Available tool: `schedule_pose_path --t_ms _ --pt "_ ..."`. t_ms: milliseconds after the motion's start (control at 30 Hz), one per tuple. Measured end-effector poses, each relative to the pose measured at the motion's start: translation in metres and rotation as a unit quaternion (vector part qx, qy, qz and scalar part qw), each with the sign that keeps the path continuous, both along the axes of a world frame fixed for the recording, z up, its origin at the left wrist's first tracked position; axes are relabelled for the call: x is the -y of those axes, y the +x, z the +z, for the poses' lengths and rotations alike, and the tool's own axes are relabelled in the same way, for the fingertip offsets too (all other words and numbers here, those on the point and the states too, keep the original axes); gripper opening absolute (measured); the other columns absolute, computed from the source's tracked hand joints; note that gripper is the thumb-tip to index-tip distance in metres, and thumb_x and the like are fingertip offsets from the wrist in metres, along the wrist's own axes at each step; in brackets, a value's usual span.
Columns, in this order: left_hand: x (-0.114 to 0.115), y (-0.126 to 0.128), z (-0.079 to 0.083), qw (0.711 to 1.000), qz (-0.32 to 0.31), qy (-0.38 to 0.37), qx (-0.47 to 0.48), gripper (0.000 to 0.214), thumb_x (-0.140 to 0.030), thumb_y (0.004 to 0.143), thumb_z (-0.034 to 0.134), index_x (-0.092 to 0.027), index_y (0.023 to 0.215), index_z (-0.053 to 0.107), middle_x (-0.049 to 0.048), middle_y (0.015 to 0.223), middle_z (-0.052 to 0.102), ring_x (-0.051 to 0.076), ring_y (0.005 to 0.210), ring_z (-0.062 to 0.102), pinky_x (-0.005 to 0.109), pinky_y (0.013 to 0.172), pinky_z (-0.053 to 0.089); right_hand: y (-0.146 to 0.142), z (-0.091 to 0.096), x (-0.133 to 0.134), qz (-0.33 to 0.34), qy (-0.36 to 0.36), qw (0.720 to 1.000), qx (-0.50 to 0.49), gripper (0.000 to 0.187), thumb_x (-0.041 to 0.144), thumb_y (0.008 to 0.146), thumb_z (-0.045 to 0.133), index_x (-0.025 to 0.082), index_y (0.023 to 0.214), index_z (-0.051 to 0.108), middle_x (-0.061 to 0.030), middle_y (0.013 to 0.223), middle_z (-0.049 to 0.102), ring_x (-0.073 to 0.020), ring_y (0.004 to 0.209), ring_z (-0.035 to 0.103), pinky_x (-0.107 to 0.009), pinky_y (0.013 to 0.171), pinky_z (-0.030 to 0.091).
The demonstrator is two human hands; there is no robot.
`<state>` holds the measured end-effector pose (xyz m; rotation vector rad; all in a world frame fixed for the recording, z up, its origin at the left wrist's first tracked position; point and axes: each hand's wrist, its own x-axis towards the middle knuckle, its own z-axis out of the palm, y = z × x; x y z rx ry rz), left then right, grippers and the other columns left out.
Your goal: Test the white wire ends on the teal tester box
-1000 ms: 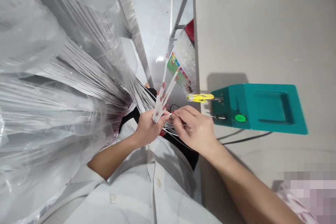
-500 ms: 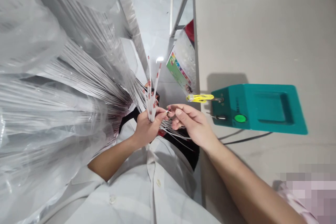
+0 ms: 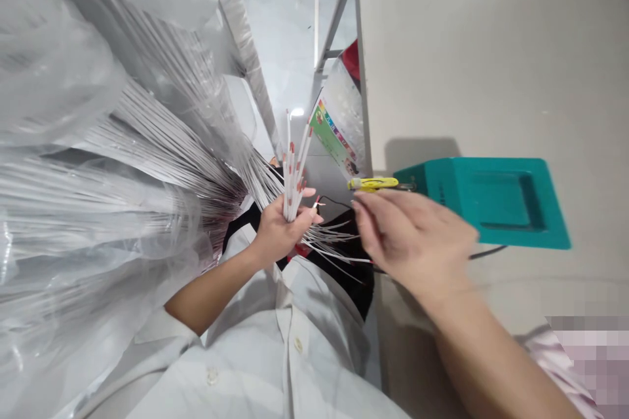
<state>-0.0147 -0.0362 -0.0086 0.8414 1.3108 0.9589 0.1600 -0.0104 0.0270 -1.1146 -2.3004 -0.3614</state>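
Note:
My left hand point(image 3: 278, 226) is closed around a bundle of thin white cables point(image 3: 291, 190) with red-marked ends pointing up. At its thumb, one cable end point(image 3: 315, 206) shows split red, black and pale cores. A thin black wire point(image 3: 337, 200) curves from that end to the fingertips of my right hand point(image 3: 413, 236), which appear pinched on it; that hand is slightly blurred. Just above those fingertips is a yellow clip point(image 3: 373, 183) on the teal device point(image 3: 472, 203). My right hand covers the device's lower front part.
Large bundles of white cables point(image 3: 167, 124) in clear plastic fill the left side. More cable ends point(image 3: 334, 236) lie across my lap. The teal device sits on a pale tabletop point(image 3: 491, 65). A printed plastic bag point(image 3: 339, 124) hangs by the table edge.
My right hand has moved right, away from my left hand, to the front of the teal device, hiding its green button. The black wire now stretches between the hands. My left hand moved slightly.

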Motion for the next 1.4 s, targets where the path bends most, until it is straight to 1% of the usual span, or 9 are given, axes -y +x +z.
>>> schedule_pose_path --t_ms 100,233,333,433,667,933,1067,1233,1400 --pt "-0.01 0.004 0.004 1.0 -0.019 0.016 -0.003 0.04 -0.024 0.074 0.058 -0.018 0.114 0.057 -0.0018 0.066 0.066 0.002 0.037 0.037 0.017 0.038 0.033 0.015 0.01 -0.008 -0.063 0.005 0.992 0.105 0.023 0.029 0.08 0.059 0.014 0.097 0.061 -0.0077 0.086 0.068 -0.021 0.077 0.062 -0.03 0.067 0.043" --pt "-0.023 0.013 0.008 0.999 -0.031 0.016 -0.002 0.036 -0.021 0.073 0.056 -0.016 0.108 0.062 -0.0013 0.064 0.065 0.002 0.036 0.037 0.016 0.036 0.032 0.027 0.014 -0.018 -0.052 -0.051 0.978 0.195 0.022 0.026 0.086 0.048 0.014 0.1 0.059 -0.0112 0.09 0.067 -0.0274 0.092 0.059 -0.04 0.081 0.038" --pt "-0.03 0.019 0.01 0.999 -0.034 0.019 0.009 0.041 -0.02 0.073 0.056 -0.016 0.113 0.06 -0.001 0.065 0.066 0.001 0.035 0.037 0.016 0.035 0.032 0.03 0.014 -0.024 -0.053 -0.111 0.97 0.208 0.021 0.019 0.087 0.043 0.017 0.104 0.057 -0.011 0.089 0.066 -0.0289 0.099 0.055 -0.046 0.089 0.031" --pt "-0.035 0.023 0.012 0.999 -0.04 0.031 0.018 0.04 -0.02 0.074 0.056 -0.016 0.113 0.061 0.0001 0.067 0.067 0.001 0.034 0.036 0.017 0.035 0.031 0.031 0.015 -0.031 -0.041 -0.122 0.961 0.244 0.021 0.013 0.085 0.042 0.017 0.1 0.058 -0.0108 0.088 0.066 -0.0298 0.1 0.055 -0.048 0.09 0.029" --pt "-0.043 0.032 0.013 0.998 -0.044 0.033 0.037 0.041 -0.024 0.076 0.057 -0.014 0.116 0.06 0.0031 0.07 0.069 0.002 0.033 0.036 0.018 0.033 0.03 0.034 0.014 -0.043 -0.01 -0.143 0.958 0.247 0.025 0.006 0.081 0.038 0.018 0.071 0.057 -0.0097 0.075 0.066 -0.0278 0.097 0.057 -0.048 0.09 0.03" --pt "-0.042 0.04 0.007 0.999 -0.027 -0.012 0.024 0.044 -0.021 0.073 0.06 -0.015 0.117 0.06 0.0032 0.069 0.069 0.002 0.035 0.033 0.018 0.035 0.029 0.035 0.016 -0.043 -0.016 -0.159 0.958 0.236 0.026 0.012 0.084 0.037 0.019 0.074 0.06 -0.0109 0.079 0.068 -0.0277 0.099 0.057 -0.047 0.091 0.029" --pt "-0.042 0.039 0.006 0.999 -0.046 -0.014 0.01 0.045 -0.022 0.073 0.061 -0.017 0.118 0.06 0.0035 0.073 0.07 0.001 0.036 0.032 0.018 0.036 0.029 0.035 0.016 -0.044 -0.018 -0.168 0.961 0.219 0.022 0.021 0.086 0.042 0.016 0.089 0.063 -0.0123 0.085 0.068 -0.0293 0.097 0.056 -0.051 0.094 0.027" --pt "-0.04 0.038 0.007 0.999 -0.039 -0.001 -0.005 0.045 -0.022 0.074 0.059 -0.016 0.118 0.059 0.0043 0.075 0.071 0.002 0.035 0.033 0.019 0.036 0.03 0.032 0.015 -0.042 -0.029 -0.161 0.958 0.237 0.04 0.031 0.087 0.043 0.01 0.121 0.05 -0.0152 0.096 0.066 -0.03 0.093 0.056 -0.055 0.094 0.025" --pt "-0.037 0.033 0.008 0.999 -0.044 0.004 0.002 0.044 -0.022 0.074 0.058 -0.015 0.118 0.059 0.0042 0.073 0.07 0.002 0.035 0.033 0.019 0.036 0.029 0.032 0.014 -0.041 -0.028 -0.159 0.953 0.256 0.044 0.037 0.088 0.042 0.011 0.124 0.048 -0.0134 0.093 0.067 -0.0279 0.086 0.057 -0.053 0.094 0.027"
